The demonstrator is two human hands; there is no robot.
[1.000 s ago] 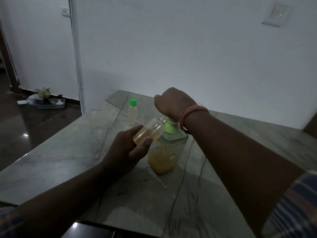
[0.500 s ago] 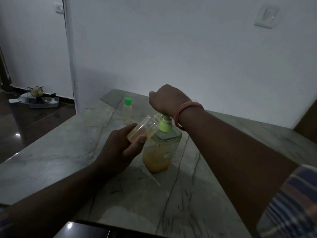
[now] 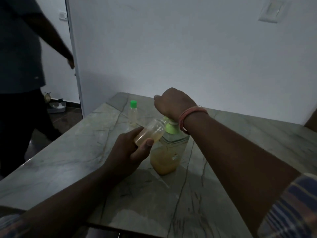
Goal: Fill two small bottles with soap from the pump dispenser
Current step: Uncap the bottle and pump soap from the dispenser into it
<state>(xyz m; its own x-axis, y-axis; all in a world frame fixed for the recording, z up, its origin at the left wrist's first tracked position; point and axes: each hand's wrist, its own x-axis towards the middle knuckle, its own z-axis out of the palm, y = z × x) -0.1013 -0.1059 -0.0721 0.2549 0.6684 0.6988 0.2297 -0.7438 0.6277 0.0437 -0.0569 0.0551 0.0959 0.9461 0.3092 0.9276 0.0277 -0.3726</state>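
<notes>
A small clear uncapped bottle [image 3: 148,133], partly filled with amber soap, is held tilted in the left hand [image 3: 127,152] at the green-topped pump dispenser [image 3: 169,146] on the marble tabletop [image 3: 72,162]. The pump head is pressed by the right hand [image 3: 173,103], its grip apparently fisted. The bottle's mouth should be kept under the spout, with slow full strokes. A green-capped small bottle [image 3: 133,112] is stood just behind the dispenser.

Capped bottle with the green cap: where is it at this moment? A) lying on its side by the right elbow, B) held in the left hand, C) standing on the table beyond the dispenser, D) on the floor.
C: the capped bottle stands upright on the table, beyond the pump dispenser; the left hand holds a different, uncapped bottle.
</notes>
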